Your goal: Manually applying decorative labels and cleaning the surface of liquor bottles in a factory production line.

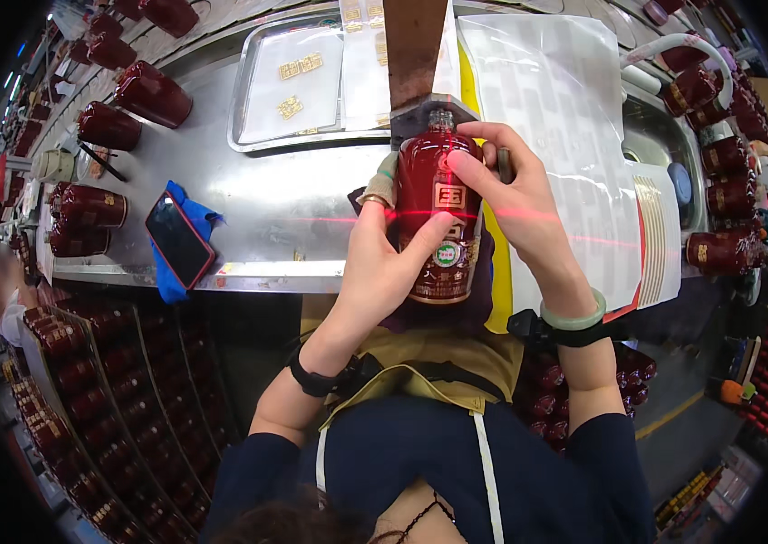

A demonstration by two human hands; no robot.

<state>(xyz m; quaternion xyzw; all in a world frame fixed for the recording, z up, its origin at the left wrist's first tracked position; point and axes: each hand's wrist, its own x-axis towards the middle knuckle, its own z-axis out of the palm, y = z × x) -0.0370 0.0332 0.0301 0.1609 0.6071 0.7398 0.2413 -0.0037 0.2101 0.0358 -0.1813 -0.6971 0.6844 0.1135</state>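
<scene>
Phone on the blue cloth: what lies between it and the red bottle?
In the head view, a stretch of steel worktop, then the left hand, which is up against the red bottle.

The person is wearing a navy short-sleeved cloth top (420, 437), tan apron (484, 359) and white straps (490, 480) — black bands (317, 374) are circling both wrists (a rounded pale-green bangle (587, 318) is joining the right) — and a black cord (421, 516) is ringing the neck.
</scene>
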